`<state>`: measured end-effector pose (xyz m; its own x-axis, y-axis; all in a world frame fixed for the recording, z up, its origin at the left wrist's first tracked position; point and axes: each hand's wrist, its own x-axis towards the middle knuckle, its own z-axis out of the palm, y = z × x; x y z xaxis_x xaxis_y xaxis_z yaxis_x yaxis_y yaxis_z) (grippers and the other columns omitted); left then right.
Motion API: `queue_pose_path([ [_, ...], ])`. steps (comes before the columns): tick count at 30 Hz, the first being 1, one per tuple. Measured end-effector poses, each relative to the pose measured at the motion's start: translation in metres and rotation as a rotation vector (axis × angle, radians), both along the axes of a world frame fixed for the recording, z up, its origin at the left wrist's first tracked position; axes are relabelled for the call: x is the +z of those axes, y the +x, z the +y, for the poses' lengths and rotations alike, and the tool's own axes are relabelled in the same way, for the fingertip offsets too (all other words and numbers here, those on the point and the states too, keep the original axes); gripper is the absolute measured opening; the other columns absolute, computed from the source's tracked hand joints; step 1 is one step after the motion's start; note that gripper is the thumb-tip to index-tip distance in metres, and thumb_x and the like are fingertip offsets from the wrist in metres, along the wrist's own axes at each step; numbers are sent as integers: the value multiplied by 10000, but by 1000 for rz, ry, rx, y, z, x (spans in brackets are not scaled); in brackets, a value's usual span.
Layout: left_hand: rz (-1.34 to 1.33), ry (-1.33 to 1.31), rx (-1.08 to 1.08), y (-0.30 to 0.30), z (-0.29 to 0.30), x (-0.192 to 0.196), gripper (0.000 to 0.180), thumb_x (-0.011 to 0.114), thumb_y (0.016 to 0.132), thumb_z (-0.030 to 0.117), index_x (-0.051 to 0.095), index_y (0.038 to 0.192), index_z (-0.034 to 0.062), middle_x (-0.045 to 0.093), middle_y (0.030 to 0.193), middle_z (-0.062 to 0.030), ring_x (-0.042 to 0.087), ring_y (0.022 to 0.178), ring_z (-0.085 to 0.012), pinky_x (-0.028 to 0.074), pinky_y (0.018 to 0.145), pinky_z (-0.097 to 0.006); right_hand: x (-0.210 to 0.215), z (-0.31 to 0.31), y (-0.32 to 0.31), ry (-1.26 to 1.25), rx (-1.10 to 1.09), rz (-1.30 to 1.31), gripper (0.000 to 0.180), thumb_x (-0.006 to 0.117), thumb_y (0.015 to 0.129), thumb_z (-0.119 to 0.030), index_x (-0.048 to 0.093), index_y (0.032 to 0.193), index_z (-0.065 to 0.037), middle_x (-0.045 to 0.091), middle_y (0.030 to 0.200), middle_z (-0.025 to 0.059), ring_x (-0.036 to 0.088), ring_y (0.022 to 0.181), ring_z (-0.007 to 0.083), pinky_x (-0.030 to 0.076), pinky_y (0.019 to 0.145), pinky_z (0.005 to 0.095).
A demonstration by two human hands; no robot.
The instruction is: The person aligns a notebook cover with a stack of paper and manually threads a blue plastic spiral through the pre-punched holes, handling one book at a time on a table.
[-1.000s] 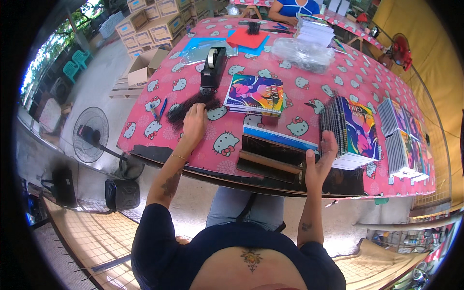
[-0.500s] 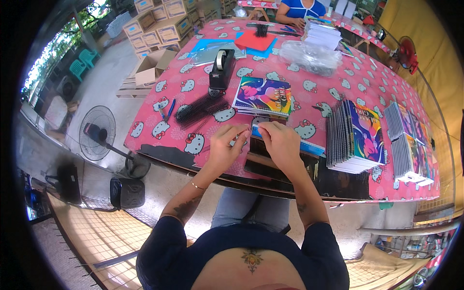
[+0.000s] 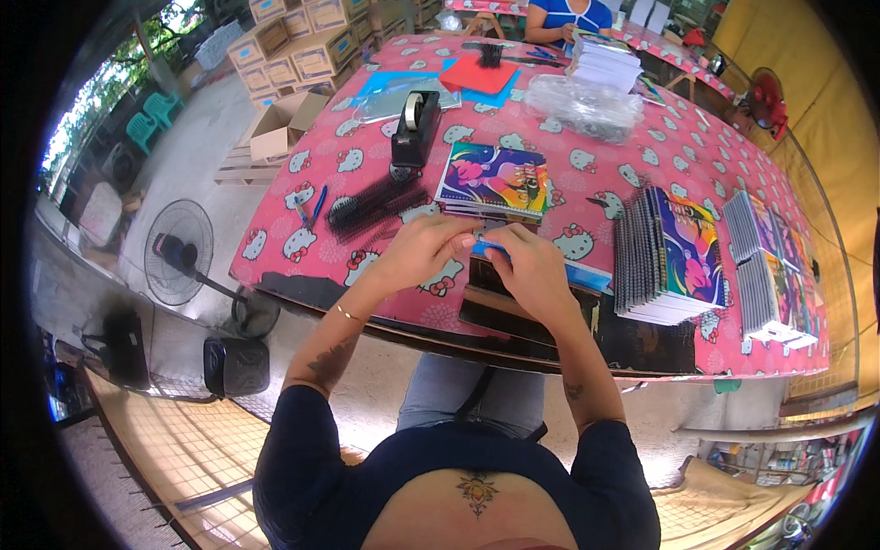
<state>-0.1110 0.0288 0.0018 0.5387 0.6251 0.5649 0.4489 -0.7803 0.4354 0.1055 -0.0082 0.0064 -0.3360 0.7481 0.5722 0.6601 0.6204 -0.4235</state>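
Observation:
My left hand (image 3: pixel 423 252) and my right hand (image 3: pixel 533 270) are close together over the near side of the table. The fingers of both are bent and pinched; what lies between them is too small or hidden to make out. A flat blue and white strip (image 3: pixel 587 277) shows partly under and right of my right hand. Just beyond my hands lies a short stack of spiral notebooks (image 3: pixel 495 179) with colourful covers. Left of it are black wire binding coils (image 3: pixel 376 206) in a heap.
Blue-handled pliers (image 3: pixel 318 206) lie left of the coils. A black tape dispenser (image 3: pixel 417 133) stands behind them. Notebook stacks (image 3: pixel 674 252) are on the right. Clear plastic bags (image 3: pixel 584 108) and a red sheet (image 3: pixel 478 75) lie farther back. Across the table sits a person (image 3: pixel 568 20).
My left hand has flattened and tilted toward the right hand, its fingertips reaching over the near side of the notebook stack. My right hand has shifted only slightly. The view has moved a little.

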Motion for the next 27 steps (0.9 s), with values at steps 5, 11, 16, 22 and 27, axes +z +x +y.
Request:
queue_pose_path([
  [5,16,-169,-51,4,4,3,320,679,932,193,629,1218,60,593,1011,-138,645,896,-326,497,752,-453,5,-4,12,77,-49,-92,183,687,894,-130,682,1075,-99,687,988,93,669,771,341,514,661,439],
  [11,350,265,370,44,-18,-13,789,620,912,504,432,1478,-13,460,1440,-210,394,1382,-382,307,1078,-591,2,-2,17,-62,-118,-88,130,644,929,-194,693,1014,-110,686,865,88,678,758,341,520,645,456],
  [16,392,215,405,47,-63,-76,928,562,898,610,358,1516,-52,312,1606,-230,247,1518,-387,148,1157,-679,3,-2,17,-79,-100,-113,146,633,933,-204,696,1036,-121,684,857,87,684,762,339,525,646,461],
  [22,520,243,355,43,-49,-65,898,592,886,600,387,1501,-21,338,1585,-243,305,1484,-391,246,1140,-645,11,-20,40,120,-141,-111,178,652,906,-155,691,1078,-136,688,864,86,686,780,336,521,689,455],
  [27,527,338,358,51,-16,-25,983,671,816,592,377,1480,-71,348,1548,-314,312,1459,-453,225,1129,-699,6,-21,56,-56,-143,-150,202,659,894,-144,695,1093,-141,706,890,89,682,768,332,518,688,451],
])
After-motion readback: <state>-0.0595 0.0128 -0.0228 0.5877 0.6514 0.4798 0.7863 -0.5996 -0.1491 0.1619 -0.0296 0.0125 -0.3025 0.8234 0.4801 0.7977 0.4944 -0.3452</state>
